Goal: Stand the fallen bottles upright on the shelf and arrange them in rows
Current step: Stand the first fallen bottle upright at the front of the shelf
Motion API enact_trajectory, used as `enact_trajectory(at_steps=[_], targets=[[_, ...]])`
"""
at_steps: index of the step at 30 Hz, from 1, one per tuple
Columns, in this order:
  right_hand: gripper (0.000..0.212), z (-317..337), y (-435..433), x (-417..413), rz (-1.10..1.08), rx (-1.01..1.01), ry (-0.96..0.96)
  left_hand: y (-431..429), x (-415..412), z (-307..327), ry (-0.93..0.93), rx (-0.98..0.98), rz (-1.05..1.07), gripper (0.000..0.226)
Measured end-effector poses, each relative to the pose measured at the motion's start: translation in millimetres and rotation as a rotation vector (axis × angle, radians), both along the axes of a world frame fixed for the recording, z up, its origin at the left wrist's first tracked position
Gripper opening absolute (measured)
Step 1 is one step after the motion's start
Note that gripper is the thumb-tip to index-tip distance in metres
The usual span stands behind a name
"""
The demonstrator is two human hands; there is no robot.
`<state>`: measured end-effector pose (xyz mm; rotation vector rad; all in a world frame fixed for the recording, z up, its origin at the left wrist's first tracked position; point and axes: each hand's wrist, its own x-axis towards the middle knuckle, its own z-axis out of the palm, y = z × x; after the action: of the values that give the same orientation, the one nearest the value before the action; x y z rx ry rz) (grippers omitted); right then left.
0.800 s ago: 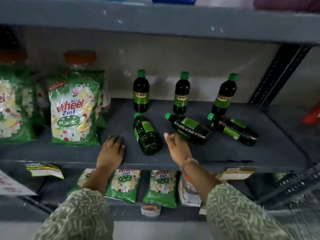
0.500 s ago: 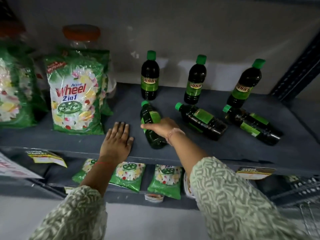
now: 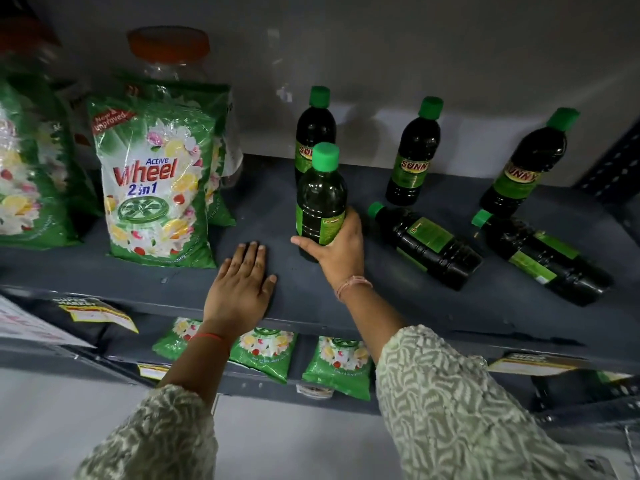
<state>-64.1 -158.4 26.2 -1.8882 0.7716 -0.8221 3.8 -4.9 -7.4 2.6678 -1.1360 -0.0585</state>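
Note:
Dark bottles with green caps and green labels stand and lie on a grey shelf. My right hand grips the lower part of one bottle, which is upright in front of the left back bottle. Two more upright bottles stand at the back, one in the middle and one on the right. Two bottles lie on their sides, caps pointing back-left: one in the middle, one on the right. My left hand rests flat on the shelf, palm down, left of the held bottle.
Green detergent bags stand at the left of the shelf, with a clear jar with an orange lid behind them. Small green sachets hang below the shelf front. A dark metal upright bounds the right side.
My right hand closed around the left fallen bottle and tipped it from lying to upright. My left hand stayed flat on the shelf. The camera moved closer.

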Motion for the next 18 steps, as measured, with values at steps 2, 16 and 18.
enact_trajectory(at_steps=[2, 16, 18], targets=[[0.085, -4.1, 1.3, 0.2, 0.002, -0.017, -0.018, -0.5, -0.2, 0.8, 0.006, 0.015, 0.001, 0.084], [0.078, -6.6, 3.4, -2.0, 0.026, 0.052, -0.082, -0.4, -2.1, 2.9, 0.012, 0.009, 0.011, 0.088], [0.082, -4.7, 4.1, -4.7, 0.088, 0.145, -0.065, -0.5, -2.5, 3.3, -0.001, 0.006, 0.007, 0.087]])
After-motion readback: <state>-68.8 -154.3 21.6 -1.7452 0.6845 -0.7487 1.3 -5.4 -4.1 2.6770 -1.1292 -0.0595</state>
